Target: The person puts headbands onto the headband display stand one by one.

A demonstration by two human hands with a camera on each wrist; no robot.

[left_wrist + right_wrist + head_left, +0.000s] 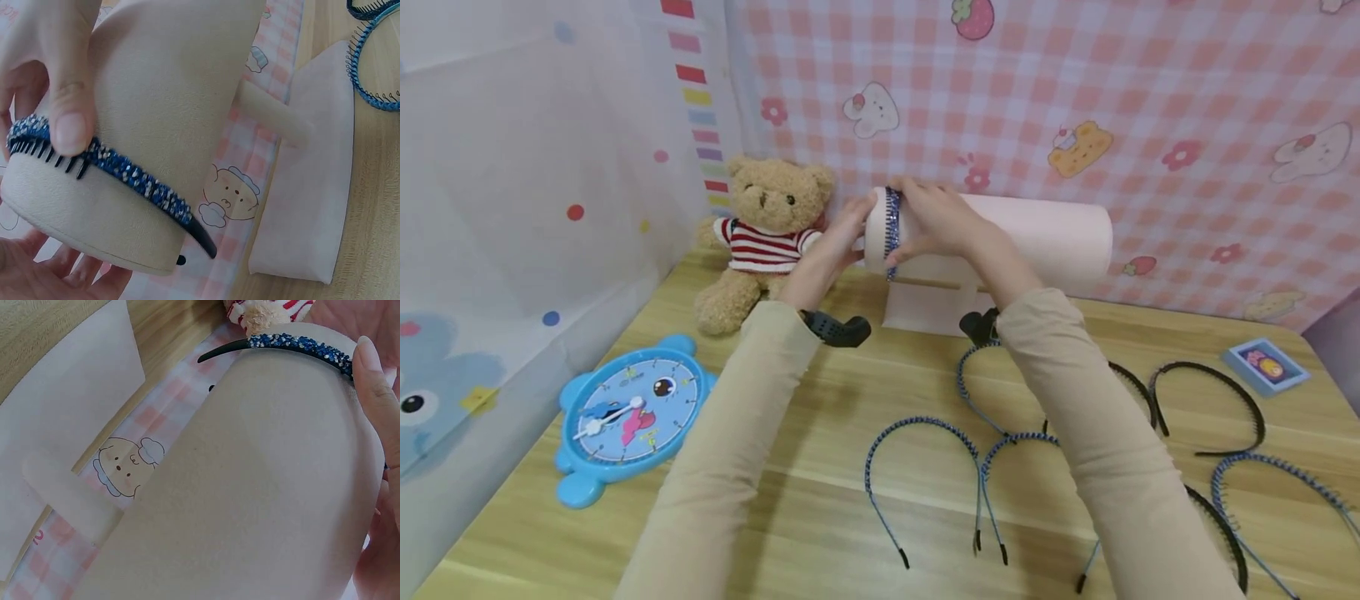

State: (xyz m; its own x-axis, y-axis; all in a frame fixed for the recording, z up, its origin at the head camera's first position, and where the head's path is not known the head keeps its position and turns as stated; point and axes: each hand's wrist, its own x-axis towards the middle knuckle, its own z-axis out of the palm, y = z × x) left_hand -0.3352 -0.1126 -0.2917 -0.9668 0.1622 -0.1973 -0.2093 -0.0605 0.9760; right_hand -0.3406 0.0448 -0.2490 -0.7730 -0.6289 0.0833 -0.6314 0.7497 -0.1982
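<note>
A glittery blue headband [892, 227] with black comb teeth sits around the left end of a pale padded cylinder stand [1045, 237]. My right hand [942, 218] holds the headband; in the left wrist view its thumb lies on the glitter band [140, 181], other fingers partly hidden behind. At the cylinder's left end is my left hand [838, 242], its fingers spread beside the end face in the left wrist view; whether they touch it is unclear. The headband's tapered black tip hangs off the near side in the right wrist view.
Several blue and black toothed headbands lie on the wooden table, among them a blue one [925, 421] and a black one [1255, 408]. A teddy bear [763, 246] sits left of the stand, a blue toy clock [662, 417] nearer. A small blue box [1266, 367] lies far right.
</note>
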